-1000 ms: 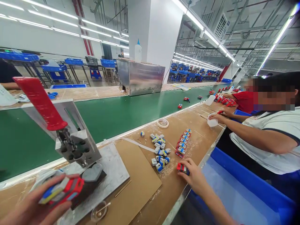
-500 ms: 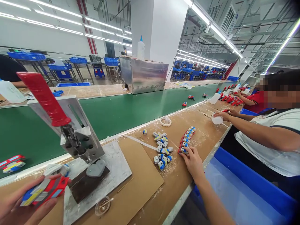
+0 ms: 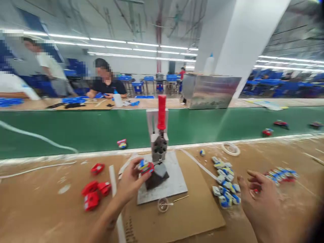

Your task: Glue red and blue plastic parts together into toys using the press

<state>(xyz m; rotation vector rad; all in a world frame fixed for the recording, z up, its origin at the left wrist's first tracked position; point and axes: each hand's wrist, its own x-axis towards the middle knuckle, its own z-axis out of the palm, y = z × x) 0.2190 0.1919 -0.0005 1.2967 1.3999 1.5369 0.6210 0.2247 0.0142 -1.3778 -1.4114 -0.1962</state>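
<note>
In the head view, my left hand [image 3: 130, 182] pinches a small red, blue and yellow toy vehicle [image 3: 146, 167], just left of a red-handled toggle clamp press [image 3: 161, 135]. Under the press, a grey shaped block [image 3: 160, 170] rests on a dark pad on a metal plate [image 3: 174, 182]. My right hand [image 3: 263, 202], blurred, has its thumb and fingers apart. It partly covers the near end of a curved row of toy pieces [image 3: 282, 175]. A red bit shows through its fingers; whether they touch it is unclear. Left of this hand lies a pile of grey, blue and yellow pieces [image 3: 225, 182].
Red parts [image 3: 91, 199] lie at the left. A small cup with a swab [image 3: 163, 205] and a thin stick [image 3: 181, 198] sit on cardboard [image 3: 199, 216]. A tape ring [image 3: 231, 149] lies near the green conveyor [image 3: 63, 130], which carries several toys. Across it, a person [image 3: 107, 82] sits working.
The view has swung left, bringing the press to the middle. My left hand has brought the toy vehicle beside the press. My right hand's fingers have spread at the row's end.
</note>
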